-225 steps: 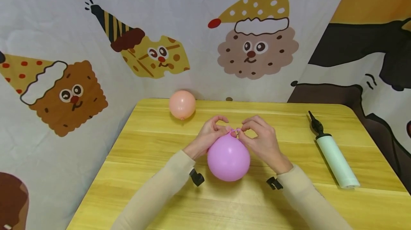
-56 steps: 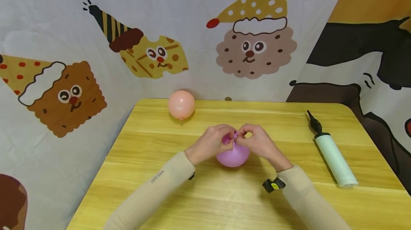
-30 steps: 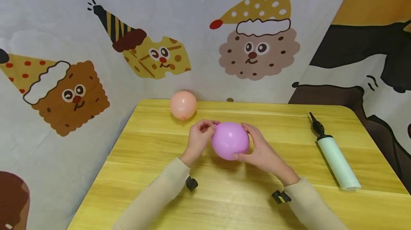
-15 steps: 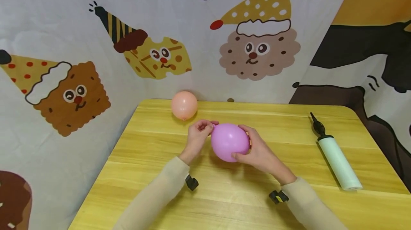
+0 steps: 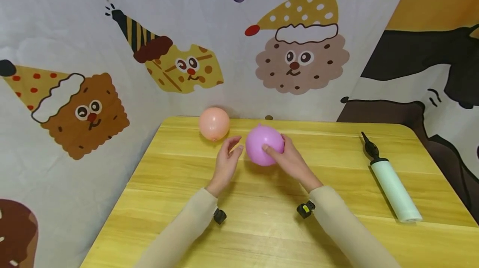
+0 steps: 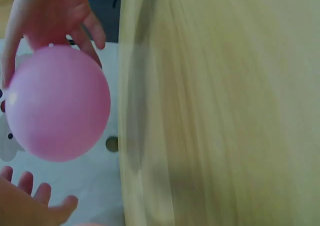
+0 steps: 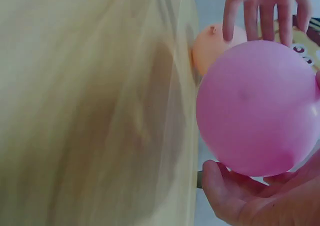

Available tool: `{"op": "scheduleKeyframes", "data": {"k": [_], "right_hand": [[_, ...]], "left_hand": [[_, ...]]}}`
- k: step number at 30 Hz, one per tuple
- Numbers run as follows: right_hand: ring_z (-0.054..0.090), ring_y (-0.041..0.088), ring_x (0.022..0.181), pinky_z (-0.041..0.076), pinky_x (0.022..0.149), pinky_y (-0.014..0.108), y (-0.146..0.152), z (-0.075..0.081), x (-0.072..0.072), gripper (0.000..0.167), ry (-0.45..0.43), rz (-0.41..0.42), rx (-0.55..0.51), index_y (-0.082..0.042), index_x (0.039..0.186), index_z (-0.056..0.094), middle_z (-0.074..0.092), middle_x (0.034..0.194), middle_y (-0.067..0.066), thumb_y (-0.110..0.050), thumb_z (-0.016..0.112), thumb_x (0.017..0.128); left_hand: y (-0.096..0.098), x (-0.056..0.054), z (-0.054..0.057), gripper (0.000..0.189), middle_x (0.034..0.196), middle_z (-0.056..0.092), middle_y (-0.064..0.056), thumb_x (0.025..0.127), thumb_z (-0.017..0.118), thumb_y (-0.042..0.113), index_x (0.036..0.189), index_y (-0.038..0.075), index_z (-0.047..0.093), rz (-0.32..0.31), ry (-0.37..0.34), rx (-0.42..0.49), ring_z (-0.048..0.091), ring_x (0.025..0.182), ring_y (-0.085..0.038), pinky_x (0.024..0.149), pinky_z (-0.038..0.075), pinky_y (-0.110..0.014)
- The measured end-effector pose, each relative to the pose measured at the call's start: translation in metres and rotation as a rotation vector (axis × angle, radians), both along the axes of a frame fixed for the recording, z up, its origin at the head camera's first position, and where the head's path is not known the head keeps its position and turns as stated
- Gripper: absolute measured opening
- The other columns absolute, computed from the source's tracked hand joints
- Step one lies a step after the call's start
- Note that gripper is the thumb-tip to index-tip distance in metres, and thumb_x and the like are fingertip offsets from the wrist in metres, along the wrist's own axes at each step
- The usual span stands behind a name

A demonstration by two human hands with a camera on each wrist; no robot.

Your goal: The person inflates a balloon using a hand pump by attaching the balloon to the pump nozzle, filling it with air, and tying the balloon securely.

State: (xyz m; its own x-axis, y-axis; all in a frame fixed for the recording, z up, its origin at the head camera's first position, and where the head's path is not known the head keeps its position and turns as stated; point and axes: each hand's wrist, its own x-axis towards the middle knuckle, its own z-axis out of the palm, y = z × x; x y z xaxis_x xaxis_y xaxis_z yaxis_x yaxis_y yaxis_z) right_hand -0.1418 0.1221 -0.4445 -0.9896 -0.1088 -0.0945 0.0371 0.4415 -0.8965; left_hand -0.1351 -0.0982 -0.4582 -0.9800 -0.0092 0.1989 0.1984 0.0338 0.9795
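Note:
A round pink-purple balloon (image 5: 262,147) is held above the table by my right hand (image 5: 290,158), thumb on its near side and fingers around the right. Its small knotted neck points away toward the wall in the head view. My left hand (image 5: 226,160) is just left of the balloon, fingers relaxed and holding nothing. The left wrist view has the balloon (image 6: 59,103) between the two hands, a gap separating it from the left fingers (image 6: 42,192). In the right wrist view the right hand (image 7: 260,196) cups the balloon (image 7: 257,108).
A smaller peach balloon (image 5: 214,124) rests at the table's back left. On the right lies a mint-green hand pump (image 5: 394,189) with a black nozzle. The wooden table (image 5: 247,234) meets a cartoon-printed cloth (image 5: 239,52) behind it.
The balloon's neck, earlier worked by both hands' fingers and then pinched by the left, is released. The right hand has turned the balloon and moved it slightly away toward the wall.

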Motion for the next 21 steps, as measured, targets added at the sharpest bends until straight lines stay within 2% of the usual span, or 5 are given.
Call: {"op": "scheduleKeyframes", "data": {"k": [5, 10, 16, 21], "right_hand": [[0.051, 0.043, 0.134, 0.046, 0.107, 0.06, -0.012, 0.001, -0.026, 0.101, 0.02, -0.034, 0.007, 0.006, 0.157, 0.026, 0.042, 0.151, 0.029, -0.063, 0.064, 0.094], [0.045, 0.046, 0.138, 0.042, 0.11, 0.063, -0.015, 0.0, -0.042, 0.11, -0.014, -0.062, 0.07, 0.006, 0.159, 0.02, 0.036, 0.155, 0.032, -0.073, 0.058, 0.092], [0.038, 0.049, 0.143, 0.035, 0.114, 0.065, -0.014, -0.001, -0.049, 0.115, -0.051, -0.071, 0.105, 0.006, 0.16, 0.016, 0.029, 0.158, 0.034, -0.077, 0.054, 0.091], [0.029, 0.046, 0.15, 0.028, 0.119, 0.063, -0.009, 0.002, -0.045, 0.115, -0.069, -0.043, 0.073, 0.002, 0.163, 0.01, 0.023, 0.164, 0.031, -0.081, 0.047, 0.092]], "left_hand": [[-0.007, 0.002, -0.003, 0.038, 0.141, 0.059, -0.016, 0.099, 0.062, 0.008, 0.136, 0.0, 0.059, 0.081, 0.114, -0.219, 0.05, 0.138, -0.032, 0.115, 0.037, -0.057], [-0.009, -0.002, -0.004, 0.044, 0.143, 0.055, -0.018, 0.096, 0.062, 0.013, 0.137, -0.003, 0.057, 0.091, 0.204, -0.395, 0.05, 0.137, -0.033, 0.117, 0.036, -0.05], [-0.01, -0.006, -0.004, 0.049, 0.152, 0.048, -0.02, 0.097, 0.06, 0.022, 0.139, -0.003, 0.054, 0.072, 0.192, -0.53, 0.045, 0.141, -0.035, 0.118, 0.035, -0.051], [-0.015, -0.007, -0.003, 0.051, 0.156, 0.043, -0.018, 0.099, 0.06, 0.027, 0.141, 0.0, 0.053, 0.057, 0.168, -0.611, 0.042, 0.143, -0.037, 0.117, 0.035, -0.055]]}}
